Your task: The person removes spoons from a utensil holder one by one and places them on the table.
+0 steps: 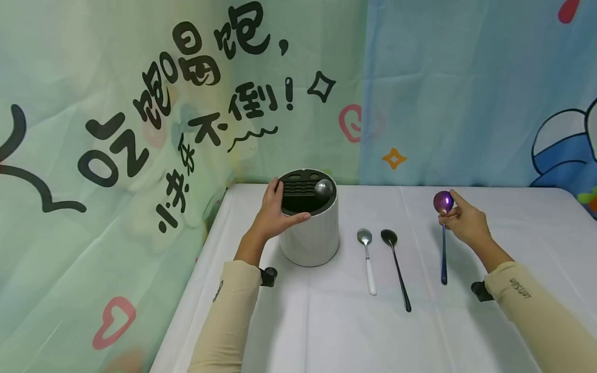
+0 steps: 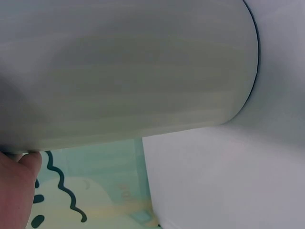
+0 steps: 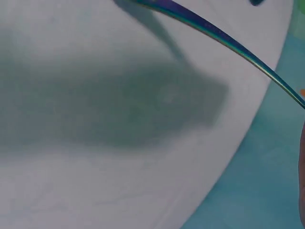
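Note:
A white cylindrical utensil holder (image 1: 310, 241) with a black slotted top stands at the back of the table. My left hand (image 1: 275, 212) holds it at the rim, fingers along its left side and thumb across the front. In the left wrist view, the holder's pale wall (image 2: 133, 71) fills most of the picture, with part of the left hand (image 2: 16, 186) at its edge. The round bowl of a silver spoon (image 1: 324, 189) shows in the holder's top. My right hand (image 1: 466, 220) pinches a purple-blue spoon (image 1: 443, 248) just below its bowl, handle pointing down. Its shiny handle (image 3: 214, 31) crosses the right wrist view.
Between the holder and the right hand lie a silver spoon with a white handle (image 1: 368, 267) and a black spoon (image 1: 398, 274), bowls toward the back. A white cloth (image 1: 345, 331) covers the table. Printed curtains (image 1: 443, 93) hang behind and on the left.

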The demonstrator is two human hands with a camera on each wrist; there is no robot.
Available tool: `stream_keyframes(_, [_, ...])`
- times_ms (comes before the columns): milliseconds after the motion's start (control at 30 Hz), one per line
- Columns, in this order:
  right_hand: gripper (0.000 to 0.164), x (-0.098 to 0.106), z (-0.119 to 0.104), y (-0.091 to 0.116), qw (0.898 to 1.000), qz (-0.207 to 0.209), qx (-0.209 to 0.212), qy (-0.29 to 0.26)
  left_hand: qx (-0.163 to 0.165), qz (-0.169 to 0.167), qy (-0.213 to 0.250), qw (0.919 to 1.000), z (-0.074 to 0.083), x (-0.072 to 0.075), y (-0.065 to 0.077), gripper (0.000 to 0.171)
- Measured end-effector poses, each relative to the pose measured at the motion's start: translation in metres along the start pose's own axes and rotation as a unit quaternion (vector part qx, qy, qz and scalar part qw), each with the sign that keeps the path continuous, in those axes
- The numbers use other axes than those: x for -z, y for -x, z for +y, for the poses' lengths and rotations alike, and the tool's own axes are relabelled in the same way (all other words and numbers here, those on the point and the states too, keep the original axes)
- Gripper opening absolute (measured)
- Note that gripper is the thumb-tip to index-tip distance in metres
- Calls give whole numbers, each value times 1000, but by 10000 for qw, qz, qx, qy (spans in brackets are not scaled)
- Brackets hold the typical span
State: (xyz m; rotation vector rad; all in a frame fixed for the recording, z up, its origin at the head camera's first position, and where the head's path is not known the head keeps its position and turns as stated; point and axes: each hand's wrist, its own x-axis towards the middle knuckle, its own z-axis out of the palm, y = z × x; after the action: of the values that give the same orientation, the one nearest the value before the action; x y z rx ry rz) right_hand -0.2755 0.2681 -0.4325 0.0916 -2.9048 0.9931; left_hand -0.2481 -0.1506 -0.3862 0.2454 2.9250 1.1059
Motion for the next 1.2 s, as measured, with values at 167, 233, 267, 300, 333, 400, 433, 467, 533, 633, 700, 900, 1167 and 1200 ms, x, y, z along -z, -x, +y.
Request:
stream_keyframes(167, [69, -16, 14, 5, 9997, -218, 120, 86, 12, -4, 32, 10000, 1, 0, 2, 103])
stream_keyframes(233, [67, -21, 17, 6, 9990, -416, 111, 117, 25, -5, 53, 10000, 2, 1, 2, 103])
stream_keyframes(267, [66, -24, 17, 6, 9984, -539, 78, 128, 35, -1, 52, 10000, 1, 1, 2, 103])
stream_keyframes(300, [66, -27, 18, 6, 9977, -655, 82, 173, 44, -1, 52, 10000, 1, 2, 2, 103])
stream_keyframes(333, [65, -30, 19, 6, 9967, -771, 76, 223, 57, -7, 52, 10000, 1, 2, 2, 103])
stream_keyframes(400, [63, -36, 20, 8, 9946, -994, 21, 293, 53, -12, 48, 10000, 0, 1, 2, 103])
stream_keyframes(433, [62, -40, 20, 8, 9938, -1072, 17, 306, 52, -14, 50, 10000, -1, 1, 1, 103])
stream_keyframes(467, [61, -43, 20, 9, 9931, -1132, 5, 314, 49, -25, 59, 10000, -1, 0, 1, 103])
stream_keyframes(533, [60, -47, 20, 10, 9921, -1207, 46, 329, 40, -38, 71, 10000, -2, 0, 0, 103])
stream_keyframes(633, [58, -52, 19, 9, 9916, -1234, 117, 380, 37, -38, 88, 9999, -2, 0, 0, 103])
stream_keyframes(700, [59, -54, 19, 9, 9914, -1232, 151, 420, 34, -38, 64, 10000, -1, 1, 0, 103])
stream_keyframes(900, [63, -56, 17, 8, 9901, -1311, 76, 497, 7, -2, 56, 10000, 0, 1, 1, 102])
stream_keyframes(1167, [63, -54, 14, 10, 9881, -1455, -181, 468, 39, -43, 94, 9999, -1, 1, 1, 103])
stream_keyframes(1200, [63, -54, 14, 11, 9881, -1453, -197, 461, 39, -40, 103, 9999, -1, 1, 1, 103])
